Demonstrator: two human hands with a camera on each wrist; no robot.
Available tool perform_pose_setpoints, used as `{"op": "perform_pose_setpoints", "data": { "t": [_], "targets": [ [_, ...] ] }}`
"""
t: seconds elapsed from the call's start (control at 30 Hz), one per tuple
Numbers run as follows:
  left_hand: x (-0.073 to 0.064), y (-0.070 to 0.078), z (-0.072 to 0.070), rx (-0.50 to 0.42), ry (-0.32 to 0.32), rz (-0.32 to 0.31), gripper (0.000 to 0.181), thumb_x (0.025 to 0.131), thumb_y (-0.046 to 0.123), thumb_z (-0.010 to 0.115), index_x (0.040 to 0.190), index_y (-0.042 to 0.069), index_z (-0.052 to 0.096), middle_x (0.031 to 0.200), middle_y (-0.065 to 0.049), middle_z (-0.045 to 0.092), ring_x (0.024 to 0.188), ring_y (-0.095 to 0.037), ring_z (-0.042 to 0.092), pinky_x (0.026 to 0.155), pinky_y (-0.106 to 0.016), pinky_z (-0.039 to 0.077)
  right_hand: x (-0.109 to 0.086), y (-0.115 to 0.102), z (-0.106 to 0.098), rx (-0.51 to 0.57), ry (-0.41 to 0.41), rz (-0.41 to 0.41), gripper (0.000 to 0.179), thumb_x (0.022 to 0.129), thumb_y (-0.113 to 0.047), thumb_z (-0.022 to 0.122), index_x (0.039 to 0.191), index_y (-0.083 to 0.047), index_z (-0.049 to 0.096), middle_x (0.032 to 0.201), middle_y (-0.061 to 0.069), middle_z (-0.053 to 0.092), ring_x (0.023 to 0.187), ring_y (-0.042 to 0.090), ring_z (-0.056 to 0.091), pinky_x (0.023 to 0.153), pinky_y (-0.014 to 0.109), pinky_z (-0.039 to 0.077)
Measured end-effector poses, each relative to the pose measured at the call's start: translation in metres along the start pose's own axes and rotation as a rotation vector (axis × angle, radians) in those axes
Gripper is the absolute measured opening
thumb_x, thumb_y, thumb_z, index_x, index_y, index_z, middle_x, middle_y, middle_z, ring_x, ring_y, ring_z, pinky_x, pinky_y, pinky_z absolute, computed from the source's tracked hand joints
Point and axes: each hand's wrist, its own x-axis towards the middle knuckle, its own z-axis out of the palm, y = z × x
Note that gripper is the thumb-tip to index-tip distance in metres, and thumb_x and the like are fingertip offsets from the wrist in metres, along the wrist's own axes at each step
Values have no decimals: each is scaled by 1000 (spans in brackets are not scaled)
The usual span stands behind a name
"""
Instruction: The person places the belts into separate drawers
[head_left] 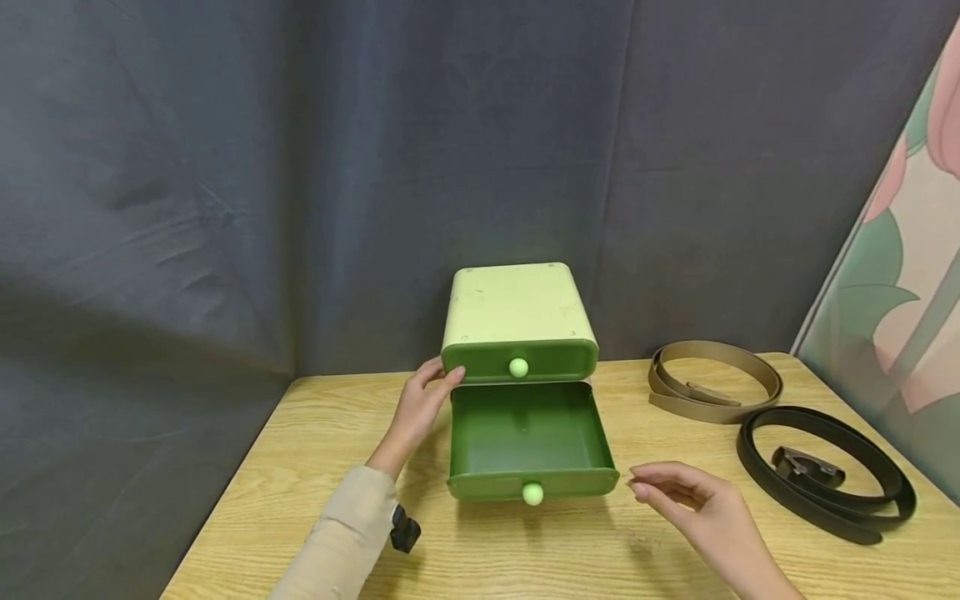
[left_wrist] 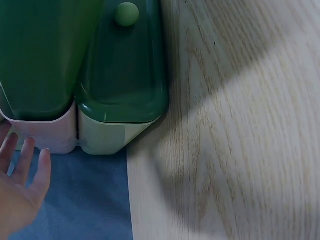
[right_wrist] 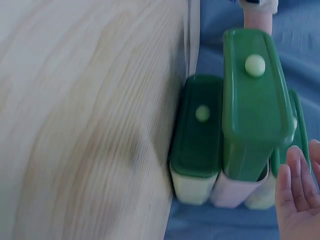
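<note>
A small drawer cabinet [head_left: 517, 304] with a pale green top stands near the back of the table. Its middle drawer [head_left: 487, 487], dark green with a round light green knob [head_left: 532, 494], is pulled well out, and its bare bottom shows. The top drawer [head_left: 480, 362] is closed; so is the bottom drawer [left_wrist: 125, 75] in the left wrist view. My left hand [head_left: 417, 408] rests at the cabinet's left side, thumb by the top drawer's front edge. To the right of the pulled-out drawer, my right hand [head_left: 693, 500] hovers with bent, relaxed fingers, holding nothing.
A coiled tan belt [head_left: 723, 353] lies on the wooden table [head_left: 315, 454] at the back right. Nearer lies a coiled black belt [head_left: 802, 414] with a dark buckle [head_left: 806, 468]. Behind the table hangs a dark curtain [head_left: 450, 167]; a floral panel [head_left: 900, 283] borders the right.
</note>
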Motion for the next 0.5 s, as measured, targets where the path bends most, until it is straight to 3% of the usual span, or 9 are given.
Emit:
{"op": "perform_pose_setpoints", "data": {
  "t": [0.13,0.3,0.5],
  "targets": [
    [0,-1,-1,-9,-9,2,50,96,41,64,134,8,62,148,-12,46,139,-31,38,111,-52,33,2,10,-15,-43,24,-39,21,89,-5,73,111,-7,73,98,-2,74,87,5,67,75,16,53],
    [1,-3,-2,-31,-11,-21,55,97,41,63,139,7,57,140,-16,53,134,-32,43,109,-53,34,1,20,-34,-140,50,-49,23,90,-7,73,113,-7,71,97,-4,73,87,2,66,74,14,51],
    [-15,32,-5,-27,-42,-63,52,100,31,61,140,-1,54,138,-23,53,129,-36,48,106,-51,39,2,40,-61,-232,80,-17,26,91,-12,73,117,-8,69,99,-7,72,87,-5,63,73,10,49]
  ]
}}
